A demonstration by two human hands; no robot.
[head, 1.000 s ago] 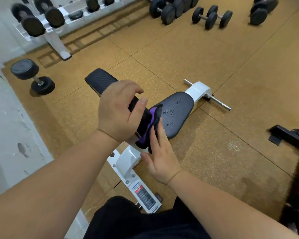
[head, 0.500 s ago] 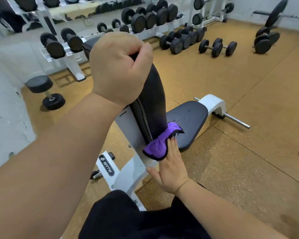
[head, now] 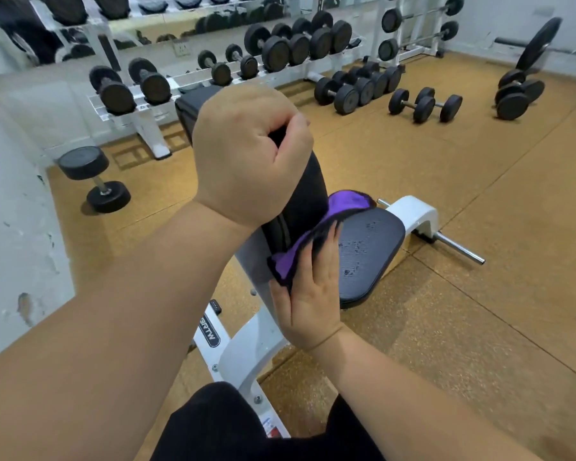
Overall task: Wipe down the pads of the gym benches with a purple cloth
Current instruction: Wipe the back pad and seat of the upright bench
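Observation:
A white-framed gym bench stands in front of me on the cork floor. Its black back pad (head: 308, 191) is tilted up steeply, and my left hand (head: 246, 161) is clenched around the pad's near edge. The black seat pad (head: 369, 251) lies flat to the right, with water droplets on it. My right hand (head: 308, 294) presses a purple cloth (head: 313, 234) flat against the lower end of the back pad, where it meets the seat. The fingertips are hidden under the cloth.
A white dumbbell rack (head: 147, 128) lines the mirrored back wall. Loose dumbbells (head: 424, 104) lie on the floor behind the bench, one dumbbell (head: 94, 178) stands at the left by the white wall. The bench's white foot with a steel bar (head: 459, 251) sticks out to the right.
The back pad has been swung from nearly flat to steeply upright by my left hand. The cloth under my right hand has slid further up into the gap between back pad and seat.

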